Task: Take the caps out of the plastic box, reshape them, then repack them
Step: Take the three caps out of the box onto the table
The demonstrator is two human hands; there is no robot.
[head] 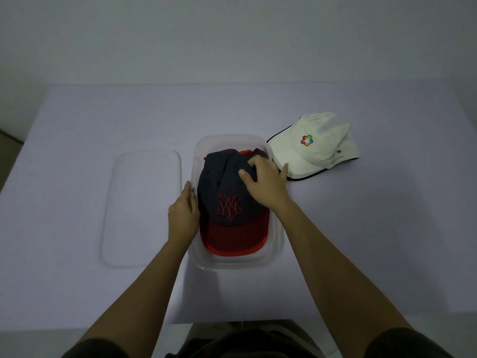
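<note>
Right now the clear plastic box [275, 250] sits at the middle of the bench [77, 202], with its lid [142, 208] lying flat just beside it at nine o'clock. Inside the box lies a dark cap [227, 187] with a red brim, the brim pointing toward the person at six o'clock. A white cap [317, 146] with a coloured badge is already out, resting on the bench near the box's two-o'clock corner.

The left hand [182, 218] is pressed flat against the box's left wall, fingers extended, bracing it rather than gripping. The right hand [263, 182] is clenched on the crown of the dark cap at its far right, fingers bunching the fabric, while the little finger sticks out over the box rim toward the white cap.

It looks like the dark cap is about to come out — though I cannot rule out that it is being pressed in. To lift it well, I would keep the left hand steady on the wall so the light box does not ride up with the cap. The pull should go straight up, letting the stiff brim clear the near wall without bending. Pinching the soft crown will crease it, so a hold nearer the brim seam would spare some reshaping. A bit of red cloth shows behind the crown at twelve o'clock — I cannot tell what it is.
</note>
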